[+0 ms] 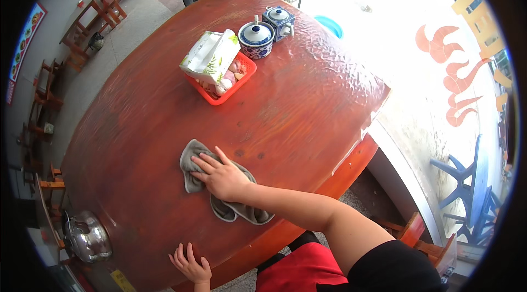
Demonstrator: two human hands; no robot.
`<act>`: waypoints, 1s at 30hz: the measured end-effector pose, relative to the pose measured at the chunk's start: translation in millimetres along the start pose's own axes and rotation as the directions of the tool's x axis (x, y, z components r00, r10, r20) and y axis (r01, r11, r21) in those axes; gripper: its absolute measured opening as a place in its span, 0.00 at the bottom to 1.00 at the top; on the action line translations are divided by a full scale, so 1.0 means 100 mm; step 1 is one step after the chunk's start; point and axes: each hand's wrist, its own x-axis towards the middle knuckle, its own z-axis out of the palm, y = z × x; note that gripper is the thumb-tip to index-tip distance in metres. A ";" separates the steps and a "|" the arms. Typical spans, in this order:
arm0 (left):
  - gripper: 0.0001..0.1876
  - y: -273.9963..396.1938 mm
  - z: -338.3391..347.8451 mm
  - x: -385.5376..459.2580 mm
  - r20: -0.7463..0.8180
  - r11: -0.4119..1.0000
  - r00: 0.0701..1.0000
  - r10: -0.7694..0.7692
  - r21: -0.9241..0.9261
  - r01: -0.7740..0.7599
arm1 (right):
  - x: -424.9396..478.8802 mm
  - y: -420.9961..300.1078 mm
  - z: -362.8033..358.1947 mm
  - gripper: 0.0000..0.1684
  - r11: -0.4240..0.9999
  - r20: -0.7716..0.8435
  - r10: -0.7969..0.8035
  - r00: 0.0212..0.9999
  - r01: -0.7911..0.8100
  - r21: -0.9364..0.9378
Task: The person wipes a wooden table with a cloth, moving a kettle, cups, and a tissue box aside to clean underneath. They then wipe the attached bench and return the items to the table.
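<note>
My right hand point(225, 178) lies flat on a grey cloth point(192, 156), pressing it to the reddish wooden table point(156, 135) with the fingers slightly spread. Part of the cloth trails in folds beneath my wrist, towards the table's near edge. Lower down, my left hand point(191, 265) rests by the near edge with its fingers apart and nothing in it. Beyond the cloth stands a red plastic basket point(220, 100) holding what look like garlic bulbs, with a white pack of tissues point(212, 55) leaning on top.
A lidded blue-and-white porcelain jar point(256, 41) and a square porcelain pot point(280, 23) stand behind the basket. A shiny metal kettle point(87, 236) is at the left edge. Wrinkled clear film covers the tabletop. Wooden stools point(411, 230) stand at the lower right, below the window.
</note>
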 end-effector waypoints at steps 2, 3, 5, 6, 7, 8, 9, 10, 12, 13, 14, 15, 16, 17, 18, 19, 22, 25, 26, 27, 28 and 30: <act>0.25 -0.07 0.03 -0.03 0.011 0.999 1.000 0.026 0.025 -0.027 | -0.09 0.65 -0.32 0.25 0.987 -0.080 0.156 0.985 -0.159 -0.038; 0.25 -0.10 0.02 -0.08 0.006 0.999 1.000 0.018 0.039 -0.018 | -0.10 0.87 -0.46 0.26 0.979 -0.086 0.190 0.978 -0.196 -0.063; 0.23 0.23 -0.33 0.24 -0.229 0.991 0.964 0.132 0.062 -0.120 | -0.16 1.34 -0.69 0.26 0.949 -0.074 0.280 0.957 -0.288 -0.131; 0.25 0.15 -0.24 0.13 -0.193 0.996 0.977 0.084 -0.007 -0.087 | -0.17 1.59 -0.77 0.26 0.927 -0.123 0.330 0.936 -0.346 -0.147; 0.28 0.13 -0.17 0.09 -0.154 0.996 0.987 0.037 -0.074 -0.049 | -0.18 1.88 -0.85 0.26 0.902 -0.171 0.375 0.911 -0.402 -0.160; 0.28 0.20 -0.19 0.15 -0.170 0.997 0.984 0.050 -0.053 -0.060 | -0.20 2.19 -0.93 0.26 0.864 -0.228 0.429 0.874 -0.471 -0.176; 0.28 0.22 -0.17 0.17 -0.163 0.996 0.985 0.054 -0.056 -0.064 | -0.24 2.51 -1.05 0.26 0.820 -0.289 0.481 0.828 -0.542 -0.186; 0.28 0.21 -0.15 0.16 -0.158 0.997 0.986 0.052 -0.052 -0.061 | -0.30 2.81 -1.18 0.26 0.763 -0.324 0.546 0.773 -0.618 -0.189; 0.28 0.20 -0.14 0.17 -0.147 0.997 0.988 0.053 -0.052 -0.061 | -0.56 3.36 -1.43 0.28 0.596 -0.393 0.687 0.611 -0.783 -0.176; 0.28 0.22 -0.12 0.21 -0.151 0.996 0.987 0.054 -0.061 -0.064 | -0.74 3.54 -1.58 0.29 0.488 -0.401 0.769 0.498 -0.862 -0.134; 0.28 0.22 -0.12 0.22 -0.150 0.996 0.987 0.055 -0.067 -0.066 | -0.88 3.59 -1.64 0.29 0.432 -0.415 0.797 0.438 -0.895 -0.114; 0.28 0.22 -0.14 0.22 -0.141 0.996 0.988 0.062 -0.058 -0.071 | -0.96 3.57 -1.63 0.31 0.438 -0.422 0.789 0.446 -0.891 -0.122; 0.28 0.22 -0.18 0.20 -0.136 0.996 0.989 0.065 -0.050 -0.072 | -1.00 3.44 -1.56 0.32 0.444 -0.422 0.780 0.462 -0.884 -0.146; 0.28 0.22 -0.19 0.22 -0.142 0.996 0.988 0.067 -0.046 -0.074 | -0.99 3.18 -1.45 0.34 0.451 -0.431 0.765 0.478 -0.876 -0.171; 0.29 0.20 -0.20 0.20 -0.147 0.997 0.987 0.059 -0.034 -0.065 | -0.96 2.85 -1.32 0.34 0.516 -0.410 0.733 0.543 -0.837 -0.185; 0.29 0.18 -0.19 0.18 -0.153 0.998 0.987 0.046 -0.030 -0.051 | -0.95 2.38 -1.17 0.34 0.642 -0.330 0.668 0.667 -0.741 -0.198; 0.30 0.25 -0.18 0.16 -0.163 0.998 0.986 0.026 -0.049 -0.034 | -1.10 1.33 -1.02 0.35 0.945 -0.010 0.313 0.950 -0.313 -0.094; 0.30 0.32 -0.23 0.24 -0.144 0.997 0.988 0.048 -0.051 -0.056 | -1.01 1.56 -1.07 0.33 0.968 0.011 0.241 0.970 -0.240 -0.076; 0.30 0.31 -0.20 0.21 -0.143 0.997 0.989 0.047 -0.053 -0.055 | -0.91 1.77 -1.07 0.34 0.950 -0.038 0.286 0.957 -0.289 -0.117; 0.30 0.28 -0.18 0.17 -0.141 0.998 0.989 0.042 -0.049 -0.050 | -0.74 1.99 -1.14 0.34 0.916 -0.098 0.362 0.927 -0.373 -0.149; 0.30 0.28 -0.17 0.18 -0.112 0.997 0.993 0.043 -0.057 -0.050 | -0.63 2.28 -1.21 0.34 0.866 -0.205 0.435 0.877 -0.469 -0.174; 0.30 0.31 -0.17 0.25 -0.112 0.995 0.991 0.071 -0.063 -0.079 | -0.38 2.84 -1.29 0.35 0.771 -0.346 0.529 0.775 -0.609 -0.186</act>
